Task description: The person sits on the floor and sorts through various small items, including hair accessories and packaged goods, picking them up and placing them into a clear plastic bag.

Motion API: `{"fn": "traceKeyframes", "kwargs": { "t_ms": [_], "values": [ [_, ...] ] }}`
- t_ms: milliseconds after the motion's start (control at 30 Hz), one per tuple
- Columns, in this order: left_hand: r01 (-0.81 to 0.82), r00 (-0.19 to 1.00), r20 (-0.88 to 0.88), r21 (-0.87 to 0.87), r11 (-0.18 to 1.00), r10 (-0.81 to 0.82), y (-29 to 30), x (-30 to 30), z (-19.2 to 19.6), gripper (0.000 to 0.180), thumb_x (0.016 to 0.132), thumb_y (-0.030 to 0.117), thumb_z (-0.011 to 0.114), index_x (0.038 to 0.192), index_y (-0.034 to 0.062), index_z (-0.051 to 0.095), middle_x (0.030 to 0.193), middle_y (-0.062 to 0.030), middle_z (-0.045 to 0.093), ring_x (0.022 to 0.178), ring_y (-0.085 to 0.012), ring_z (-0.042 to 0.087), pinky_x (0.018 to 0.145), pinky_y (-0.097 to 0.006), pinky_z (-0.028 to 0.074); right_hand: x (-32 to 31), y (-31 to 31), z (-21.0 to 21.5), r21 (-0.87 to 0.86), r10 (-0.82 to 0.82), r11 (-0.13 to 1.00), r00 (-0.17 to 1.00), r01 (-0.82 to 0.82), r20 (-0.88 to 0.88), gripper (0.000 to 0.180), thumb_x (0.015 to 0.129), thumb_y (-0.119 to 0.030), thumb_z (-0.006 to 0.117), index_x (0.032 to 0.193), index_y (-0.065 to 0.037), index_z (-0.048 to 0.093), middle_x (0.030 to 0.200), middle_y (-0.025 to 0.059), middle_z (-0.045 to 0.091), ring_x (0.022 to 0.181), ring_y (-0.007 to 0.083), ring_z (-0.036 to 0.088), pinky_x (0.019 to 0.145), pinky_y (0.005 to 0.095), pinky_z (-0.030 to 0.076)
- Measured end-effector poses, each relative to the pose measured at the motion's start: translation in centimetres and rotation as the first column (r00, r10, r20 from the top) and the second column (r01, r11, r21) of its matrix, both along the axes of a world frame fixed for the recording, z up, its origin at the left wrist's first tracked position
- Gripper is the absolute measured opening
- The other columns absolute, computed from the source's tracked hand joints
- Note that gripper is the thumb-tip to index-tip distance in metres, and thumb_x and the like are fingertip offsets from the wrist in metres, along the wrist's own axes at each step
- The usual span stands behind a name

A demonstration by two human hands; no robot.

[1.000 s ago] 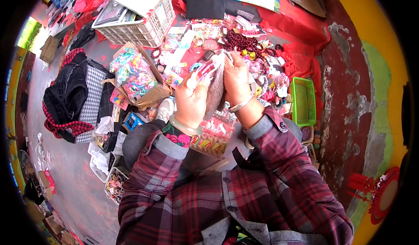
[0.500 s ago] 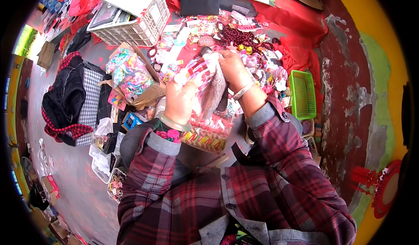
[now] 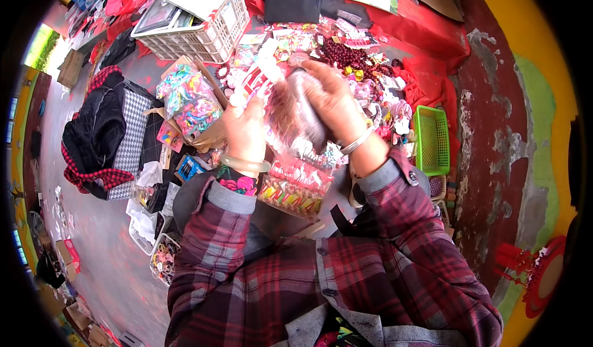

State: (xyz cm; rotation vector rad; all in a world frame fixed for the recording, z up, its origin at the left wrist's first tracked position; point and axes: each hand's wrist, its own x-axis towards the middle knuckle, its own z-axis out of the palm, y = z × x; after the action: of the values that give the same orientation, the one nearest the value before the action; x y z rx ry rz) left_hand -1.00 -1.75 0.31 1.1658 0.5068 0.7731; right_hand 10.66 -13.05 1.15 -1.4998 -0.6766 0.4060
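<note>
My left hand (image 3: 246, 131), fingers closed, pinches a clear plastic bag (image 3: 256, 81) with red print. The fingers of my right hand (image 3: 338, 103) are wrapped over a fuzzy grey-brown thing (image 3: 299, 109), smeared by motion, whose exact kind I cannot make out. It hangs beside the bag, and where the two touch or overlap is unclear. Under both hands stands a clear-sided box (image 3: 293, 192) filled with small red, white and yellow packaged pieces. Beyond them spreads a pile of hair ornaments and dark red beads (image 3: 340, 53).
To the left are an open carton (image 3: 213, 134) of colourful bagged pieces and a black jacket (image 3: 92, 137). A white crate (image 3: 213, 41) stands behind. On the right, a green basket (image 3: 432, 140) sits near a peeling wall (image 3: 494, 118). Small baskets (image 3: 165, 260) stand at lower left.
My right hand has turned and spread further over the fuzzy thing, which has swung and tilted. My left hand has shifted slightly left with the bag. The whole view has moved a little.
</note>
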Motion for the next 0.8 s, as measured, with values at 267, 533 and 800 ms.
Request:
{"fn": "traceKeyframes", "kwargs": {
  "t_ms": [267, 533, 800],
  "values": [
    [-0.029, 0.999, -0.023, 0.454, 0.89, 0.044, -1.9, -0.4, 1.5, 0.02, 0.087, 0.0, 0.051, 0.105, -0.0029, 0.058, 0.096, -0.0082, 0.063, 0.088, -0.0131, 0.058, 0.079, -0.026, 0.045, -2.3, 1.0, 0.7, 0.219, 0.188, 0.971, 0.879, -0.098, -0.439, 0.033, 0.083, -0.015, 0.064, 0.113, -0.002, 0.055, 0.09, 0.0062, 0.063, 0.079, 0.0099, 0.058, 0.069, 0.0242, 0.047],
    [0.006, 0.998, 0.064, 0.104, 0.995, -0.013, -1.8, -0.1, 1.9, 0.018, 0.087, -0.001, 0.05, 0.104, -0.0032, 0.059, 0.098, -0.0054, 0.062, 0.089, -0.0116, 0.057, 0.08, -0.025, 0.045, -1.8, 1.0, -0.3, 0.09, -0.017, 0.995, 0.966, 0.042, -0.257, 0.026, 0.084, 0.004, 0.048, 0.106, -0.003, 0.059, 0.089, 0.0042, 0.063, 0.074, 0.01, 0.056, 0.066, 0.0222, 0.046],
    [-0.086, 0.992, 0.099, 0.135, 0.987, 0.073, -0.4, -0.5, 1.3, 0.017, 0.088, 0.001, 0.051, 0.103, -0.0023, 0.059, 0.095, -0.0057, 0.062, 0.086, -0.0123, 0.057, 0.077, -0.026, 0.046, -0.5, -0.6, 2.9, 0.098, 0.187, 0.982, 0.904, -0.161, -0.384, 0.018, 0.086, -0.012, 0.052, 0.076, -0.005, 0.065, 0.068, -0.0003, 0.059, 0.058, 0.0065, 0.05, 0.055, 0.0211, 0.04]
  ]
}}
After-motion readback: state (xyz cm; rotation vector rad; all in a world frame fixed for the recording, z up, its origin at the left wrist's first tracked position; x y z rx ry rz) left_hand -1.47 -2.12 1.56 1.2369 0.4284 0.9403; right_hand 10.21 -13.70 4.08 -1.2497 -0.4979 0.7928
